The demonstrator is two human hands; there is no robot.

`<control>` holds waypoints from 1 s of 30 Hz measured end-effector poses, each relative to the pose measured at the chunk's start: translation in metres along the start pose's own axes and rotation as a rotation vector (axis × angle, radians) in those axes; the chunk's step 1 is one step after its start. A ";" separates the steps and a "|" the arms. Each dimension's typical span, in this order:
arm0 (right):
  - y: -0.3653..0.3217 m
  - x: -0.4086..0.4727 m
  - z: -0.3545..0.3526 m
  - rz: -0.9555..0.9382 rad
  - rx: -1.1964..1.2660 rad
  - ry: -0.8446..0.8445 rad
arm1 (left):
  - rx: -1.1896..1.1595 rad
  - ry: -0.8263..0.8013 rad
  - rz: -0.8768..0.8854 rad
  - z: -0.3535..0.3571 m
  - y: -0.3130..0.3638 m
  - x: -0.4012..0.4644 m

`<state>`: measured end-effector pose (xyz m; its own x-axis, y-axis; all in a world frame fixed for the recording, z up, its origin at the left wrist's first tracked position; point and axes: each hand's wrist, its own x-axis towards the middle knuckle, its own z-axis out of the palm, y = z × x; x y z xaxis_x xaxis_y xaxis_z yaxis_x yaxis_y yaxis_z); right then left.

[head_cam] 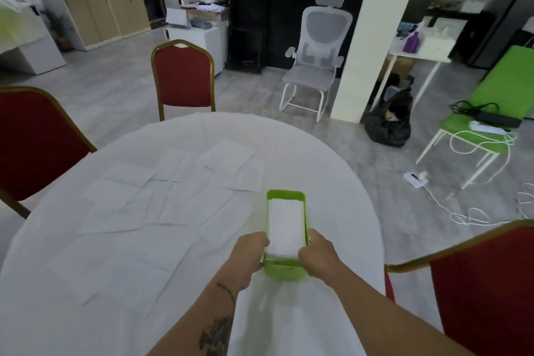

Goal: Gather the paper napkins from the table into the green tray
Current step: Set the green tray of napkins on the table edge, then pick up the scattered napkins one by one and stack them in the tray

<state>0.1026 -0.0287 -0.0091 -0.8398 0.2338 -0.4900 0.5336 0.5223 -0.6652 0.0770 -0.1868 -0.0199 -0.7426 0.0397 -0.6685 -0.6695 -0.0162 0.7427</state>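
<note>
Both hands are closed on the near end of the green tray (285,269) — the left hand (249,254) curled around its left side, the right hand (319,256) around its right side, fingers reaching over the rim toward the white stack inside. That stack of napkins (284,225) fills the tray almost from end to end and lies flat. The tray sits on the white tablecloth of a round table (332,182), toward its near right part, long side pointing away from the person.

To the left of the tray and beyond it, many loose paper napkins (179,182) lie spread flat on the cloth, overlapping one another — hard to tell apart, white on white. The nearest of them lie just beside the left forearm.

Red chairs with gold frames stand around the table: one at the far side (183,78), one at the left (34,141), one at the near right (485,292).
</note>
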 end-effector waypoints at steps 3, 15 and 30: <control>0.002 -0.010 0.011 0.011 -0.011 0.041 | 0.030 -0.044 0.003 -0.008 -0.009 -0.003; -0.032 -0.028 0.035 -0.189 -0.459 0.237 | 0.004 0.055 0.134 -0.100 -0.026 -0.014; -0.103 -0.010 0.174 -0.350 -0.365 -0.316 | 0.683 0.607 0.285 -0.221 -0.080 -0.009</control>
<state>0.0734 -0.2276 -0.0341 -0.8590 -0.2294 -0.4577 0.1143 0.7855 -0.6082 0.1329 -0.4062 -0.0815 -0.8873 -0.4038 -0.2229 -0.4494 0.6485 0.6144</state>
